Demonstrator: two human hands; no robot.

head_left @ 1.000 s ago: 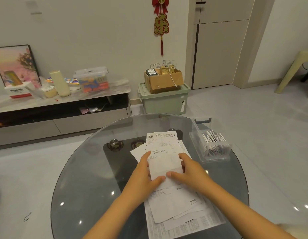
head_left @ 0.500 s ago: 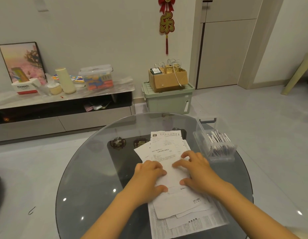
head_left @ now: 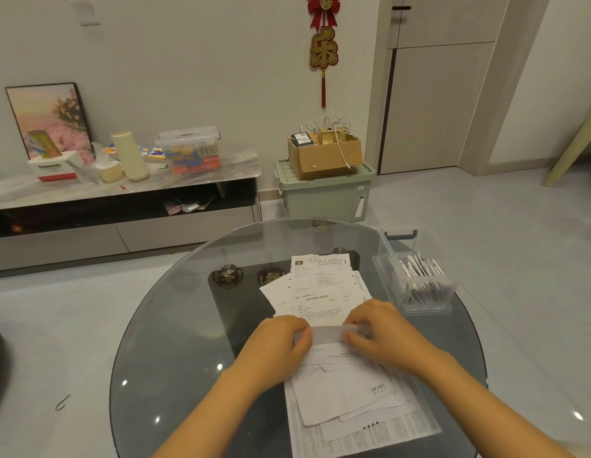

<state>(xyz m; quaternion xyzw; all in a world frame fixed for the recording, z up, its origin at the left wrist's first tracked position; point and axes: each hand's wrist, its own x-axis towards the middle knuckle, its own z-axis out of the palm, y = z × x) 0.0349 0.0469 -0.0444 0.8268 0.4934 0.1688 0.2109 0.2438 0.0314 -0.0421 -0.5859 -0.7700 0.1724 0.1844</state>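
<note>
Your left hand and your right hand each pinch one end of a folded paper, with your fingers curled over its ends. The paper sits right between your two hands. It is just above the pile of papers on the round glass table. A clear box stands near your right hand.

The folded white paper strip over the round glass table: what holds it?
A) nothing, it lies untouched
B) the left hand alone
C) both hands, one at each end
C: the left hand and the right hand each pinch one end of the folded white paper strip.
</note>
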